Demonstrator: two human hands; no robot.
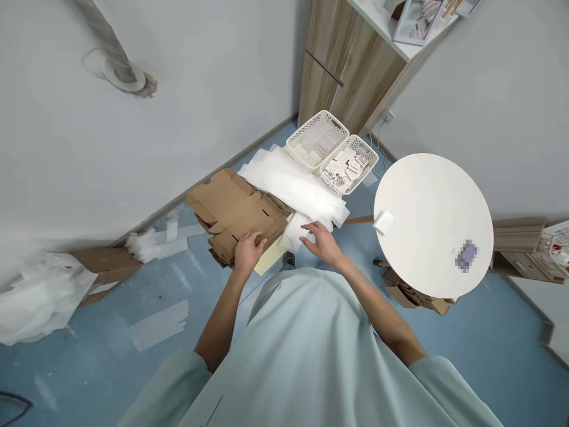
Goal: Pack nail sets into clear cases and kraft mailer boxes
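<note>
A stack of flattened brown cardboard boxes (235, 207) lies in front of me. My left hand (249, 254) is at its near edge, fingers slightly bent over the top cardboard and the thumb a little apart; I see no clear grip. To the right, my right hand (320, 242) hovers with fingers and thumb spread, nothing between them. It is nearest to the white foam sheets (296, 181), which lie in a loose pile beside the cardboard. Part of a pale yellow sheet (269, 259) shows under the stack.
Beyond the foam stand two white baskets, one with clear plastic cases (317, 139), another with small printed cards (349, 169). A round white table (433, 219) at right bears a small white object (383, 223). Plastic bags (42, 296) lie left; a wooden cabinet (351, 53) stands behind.
</note>
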